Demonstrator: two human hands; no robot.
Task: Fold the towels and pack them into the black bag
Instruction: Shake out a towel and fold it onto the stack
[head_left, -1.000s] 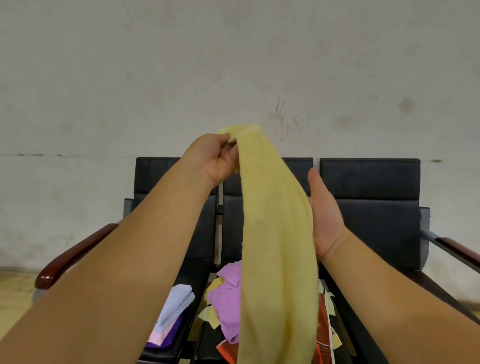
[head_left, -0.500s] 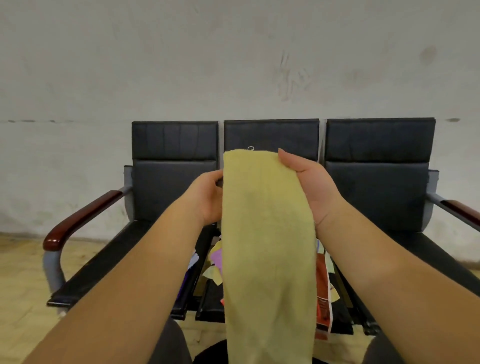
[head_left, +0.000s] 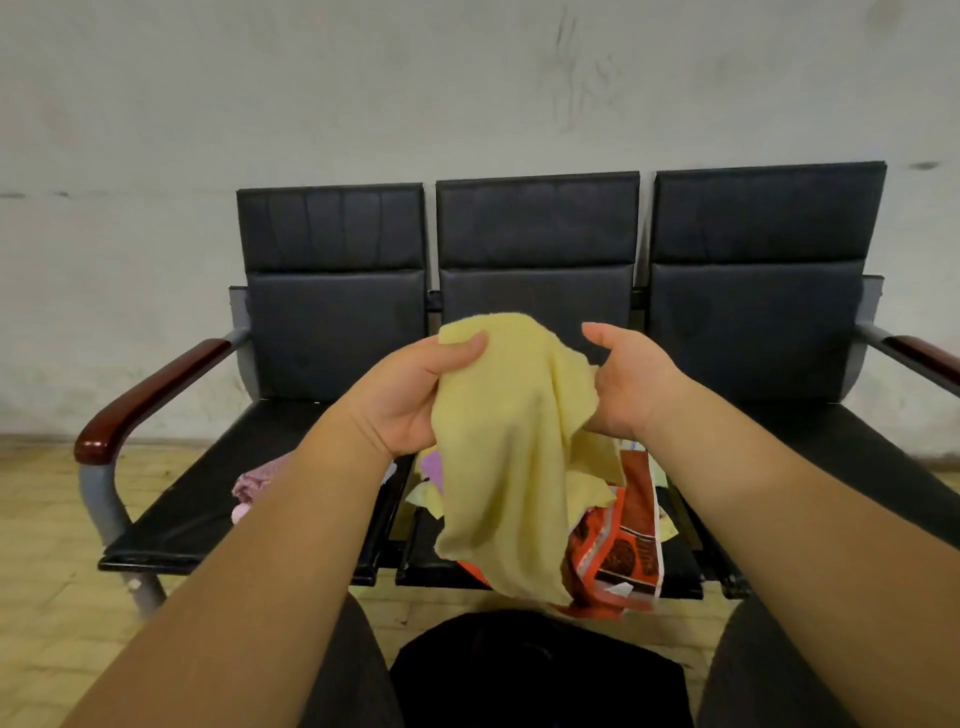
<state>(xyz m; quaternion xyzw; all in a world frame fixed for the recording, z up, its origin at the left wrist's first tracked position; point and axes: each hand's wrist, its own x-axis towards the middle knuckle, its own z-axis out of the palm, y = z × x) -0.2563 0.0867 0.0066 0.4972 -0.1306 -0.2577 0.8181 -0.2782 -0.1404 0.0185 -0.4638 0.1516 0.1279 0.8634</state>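
While the left hand (head_left: 415, 400) grips the top corner of the yellow towel (head_left: 509, 457) with its thumb over the cloth, the right hand (head_left: 631, 384) holds the opposite edge, thumb lifted clear. Soft and rumpled, the towel hangs bunched in front of the black bench (head_left: 332, 312), with the black bag (head_left: 540, 670) below, between the person's knees.

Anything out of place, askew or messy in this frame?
The yellow towel hangs bunched and uneven from the left hand, not a tidy fold. Behind it, loose cloths and an orange printed wrapper lie jumbled on the middle seat. Nothing looks damaged.
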